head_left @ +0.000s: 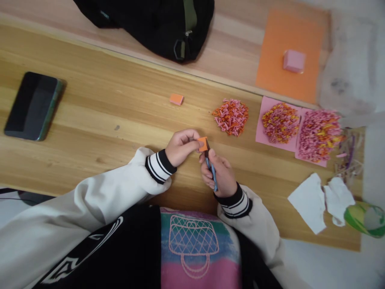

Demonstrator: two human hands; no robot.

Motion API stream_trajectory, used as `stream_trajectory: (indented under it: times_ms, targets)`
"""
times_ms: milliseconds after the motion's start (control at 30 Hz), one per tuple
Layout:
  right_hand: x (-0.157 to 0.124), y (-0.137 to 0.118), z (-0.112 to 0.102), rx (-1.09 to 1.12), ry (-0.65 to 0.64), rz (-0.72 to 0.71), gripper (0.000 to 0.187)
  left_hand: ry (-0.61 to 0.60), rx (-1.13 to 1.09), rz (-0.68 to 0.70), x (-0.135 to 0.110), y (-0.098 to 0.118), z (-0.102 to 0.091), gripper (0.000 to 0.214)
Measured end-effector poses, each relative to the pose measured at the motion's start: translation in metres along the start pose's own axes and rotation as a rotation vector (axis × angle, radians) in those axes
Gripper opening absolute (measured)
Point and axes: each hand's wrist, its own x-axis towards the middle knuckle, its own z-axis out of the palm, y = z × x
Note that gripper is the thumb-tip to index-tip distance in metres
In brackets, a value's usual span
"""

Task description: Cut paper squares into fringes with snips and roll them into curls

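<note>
My left hand (pixel 181 146) is closed in a pinch on a small orange paper piece (pixel 203 143) above the wooden table (pixel 99 112). My right hand (pixel 219 174) is wrapped round a thin blue tool (pixel 212 171), and its dark tip touches the orange piece. A loose heap of rolled pink and orange paper bits (pixel 231 116) lies just beyond my hands. Another small orange piece (pixel 176 99) rests farther out on the table.
A phone (pixel 31 105) lies at far left and a black bag (pixel 156 24) at the back. Two more heaps sit on pink sheets (pixel 281 122) (pixel 319 135). An orange sheet (pixel 288 52) carries a pink block (pixel 294 61). White tissues (pixel 313 200) lie near the right edge.
</note>
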Motion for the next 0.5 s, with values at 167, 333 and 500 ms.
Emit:
stream_trajectory:
  times_ms: [167,333,500]
  targets:
    - [-0.0001,-0.0008,0.0006,0.005,-0.007,0.006,0.046,0.006,0.024,-0.004,-0.0003,-0.0007,-0.0007,0.024]
    - [0.0002,-0.002,0.0004,0.008,-0.028,0.02,0.047,0.084,0.022,-0.014,-0.0003,-0.0046,-0.002,0.024]
    - [0.0004,-0.0021,0.0,0.026,-0.028,0.025,0.047,0.09,-0.011,-0.01,0.0005,-0.0041,-0.0011,0.026]
